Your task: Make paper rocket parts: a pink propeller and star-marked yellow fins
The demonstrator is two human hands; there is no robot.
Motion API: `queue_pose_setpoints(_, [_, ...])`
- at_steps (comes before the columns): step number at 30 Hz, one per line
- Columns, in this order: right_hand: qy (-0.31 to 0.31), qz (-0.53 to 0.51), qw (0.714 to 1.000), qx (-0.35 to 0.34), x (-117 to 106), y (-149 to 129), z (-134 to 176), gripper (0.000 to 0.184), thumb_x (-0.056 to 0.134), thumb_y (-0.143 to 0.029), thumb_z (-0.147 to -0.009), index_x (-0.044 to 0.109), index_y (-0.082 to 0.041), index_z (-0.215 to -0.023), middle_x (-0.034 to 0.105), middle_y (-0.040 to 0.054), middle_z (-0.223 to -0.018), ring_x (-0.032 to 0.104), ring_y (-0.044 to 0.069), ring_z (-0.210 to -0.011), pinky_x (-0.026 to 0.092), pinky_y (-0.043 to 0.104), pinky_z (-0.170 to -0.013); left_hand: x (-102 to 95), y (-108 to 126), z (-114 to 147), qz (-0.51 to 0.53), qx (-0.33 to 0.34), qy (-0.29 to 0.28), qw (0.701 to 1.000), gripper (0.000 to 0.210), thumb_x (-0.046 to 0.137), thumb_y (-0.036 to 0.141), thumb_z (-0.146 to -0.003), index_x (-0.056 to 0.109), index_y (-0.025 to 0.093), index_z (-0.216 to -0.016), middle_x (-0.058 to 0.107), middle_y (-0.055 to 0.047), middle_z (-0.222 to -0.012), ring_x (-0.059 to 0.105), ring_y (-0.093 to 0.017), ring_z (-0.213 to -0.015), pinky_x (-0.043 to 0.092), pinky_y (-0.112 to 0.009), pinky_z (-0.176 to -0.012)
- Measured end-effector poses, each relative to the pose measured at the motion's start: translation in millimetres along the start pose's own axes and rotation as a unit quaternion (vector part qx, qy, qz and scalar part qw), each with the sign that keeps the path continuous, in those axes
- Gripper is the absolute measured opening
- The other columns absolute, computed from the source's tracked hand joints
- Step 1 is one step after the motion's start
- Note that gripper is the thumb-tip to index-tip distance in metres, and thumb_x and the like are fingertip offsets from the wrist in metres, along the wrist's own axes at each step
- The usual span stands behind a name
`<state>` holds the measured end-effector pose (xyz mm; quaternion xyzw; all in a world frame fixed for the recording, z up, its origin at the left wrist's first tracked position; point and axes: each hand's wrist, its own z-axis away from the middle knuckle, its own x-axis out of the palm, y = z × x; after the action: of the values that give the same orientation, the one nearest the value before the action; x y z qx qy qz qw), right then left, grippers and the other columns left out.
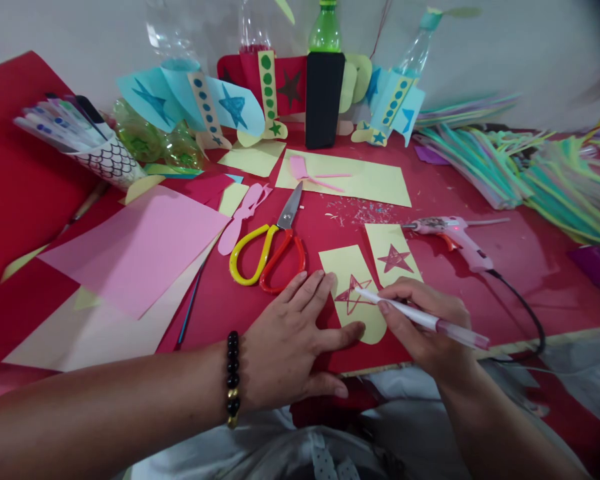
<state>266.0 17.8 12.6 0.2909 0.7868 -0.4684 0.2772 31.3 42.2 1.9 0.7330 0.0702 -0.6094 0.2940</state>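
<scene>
My right hand [427, 327] grips a white marker [413, 313] with a dark pink end, its tip on a cream paper piece [373, 327] that has one rounded end. A red star outline, partly coloured in, is drawn there. Flat and with fingers spread, my left hand [300, 340] lies at the paper's left edge, one finger resting on it. Just behind, another cream paper strip [387, 240] bears a filled red star [396, 259]. Scissors [275, 247] with one yellow and one red handle lie beyond my left fingertips.
A pink glue gun [455, 237] lies at right, its cord running to the front edge. Decorated bottles [325, 30] and a black phone [324, 100] stand at the back. Left are pink paper [140, 247] and a marker holder [113, 160]; pipe cleaners [485, 167] lie far right.
</scene>
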Motion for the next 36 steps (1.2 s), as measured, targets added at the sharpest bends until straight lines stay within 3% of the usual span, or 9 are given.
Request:
queue_pose_setpoints(7, [0.004,0.002,1.000,0.010,-0.7,0.5,0.9,0.006,0.063,-0.017,-0.082,0.063,-0.021,-0.087,0.066,0.0010,-0.073,0.060,0.014,-0.060,0.046,0.026,-0.055,-0.2,0.0,0.6,0.000,-0.003,-0.002,1.000,0.073,0.046,0.076,-0.081,0.040,0.039,-0.144,0.014,-0.014,-0.160,0.015,-0.039,-0.146,0.017,-0.058,-0.115])
queue_pose_setpoints(11, [-0.033,-0.045,0.998,-0.005,-1.7,0.7,1.7,0.006,0.063,-0.015,-0.081,0.062,-0.021,-0.084,0.064,0.0006,-0.072,0.058,0.013,-0.061,0.046,0.026,-0.055,0.6,-0.3,0.0,0.001,-0.003,-0.007,1.000,0.073,0.043,0.076,-0.082,0.038,0.039,-0.144,0.012,-0.015,-0.159,0.015,-0.040,-0.146,0.017,-0.059,-0.115])
queue_pose_setpoints(16, [-0.003,-0.022,1.000,0.001,-1.4,0.5,0.8,0.011,0.064,-0.012,-0.080,0.062,-0.020,-0.087,0.064,0.0001,-0.074,0.058,0.012,-0.062,0.045,0.025,-0.058,0.9,-0.4,0.0,-0.002,-0.003,-0.013,1.000,0.073,0.043,0.076,-0.082,0.038,0.039,-0.145,0.011,-0.017,-0.159,0.014,-0.041,-0.146,0.017,-0.060,-0.115])
queue_pose_setpoints(22, [-0.068,-0.106,0.992,-0.013,-3.4,1.5,2.1,0.009,0.063,-0.012,-0.079,0.061,-0.020,-0.083,0.060,-0.0010,-0.070,0.056,0.012,-0.061,0.043,0.026,-0.056,0.7,-1.0,0.4,-0.001,-0.003,-0.012,1.000,0.074,0.044,0.076,-0.082,0.037,0.039,-0.145,0.010,-0.017,-0.159,0.015,-0.042,-0.146,0.017,-0.060,-0.115])
queue_pose_setpoints(28, [-0.014,-0.042,0.999,-0.002,-1.8,0.0,0.0,0.011,0.064,-0.010,-0.079,0.062,-0.019,-0.086,0.063,-0.0006,-0.074,0.058,0.011,-0.064,0.044,0.025,-0.059,0.1,-0.3,1.2,0.003,-0.001,-0.007,1.000,0.073,0.044,0.076,-0.082,0.039,0.038,-0.144,0.011,-0.016,-0.159,0.015,-0.041,-0.146,0.017,-0.060,-0.115])
queue_pose_setpoints(33, [-0.073,-0.116,0.990,-0.021,-2.4,3.4,2.9,0.010,0.064,-0.012,-0.077,0.061,-0.020,-0.083,0.061,-0.0010,-0.071,0.057,0.012,-0.062,0.043,0.026,-0.056,0.8,-0.2,0.8,-0.003,0.000,-0.011,1.000,0.075,0.044,0.076,-0.081,0.037,0.038,-0.145,0.011,-0.017,-0.159,0.015,-0.042,-0.145,0.017,-0.060,-0.114])
queue_pose_setpoints(36, [-0.061,-0.107,0.992,-0.023,-3.1,4.2,4.2,0.011,0.063,-0.011,-0.077,0.061,-0.020,-0.084,0.062,-0.0004,-0.072,0.058,0.012,-0.064,0.044,0.026,-0.058,0.8,-0.6,0.4,-0.002,-0.002,-0.011,1.000,0.074,0.042,0.076,-0.082,0.037,0.038,-0.146,0.011,-0.017,-0.159,0.014,-0.042,-0.146,0.017,-0.060,-0.114])
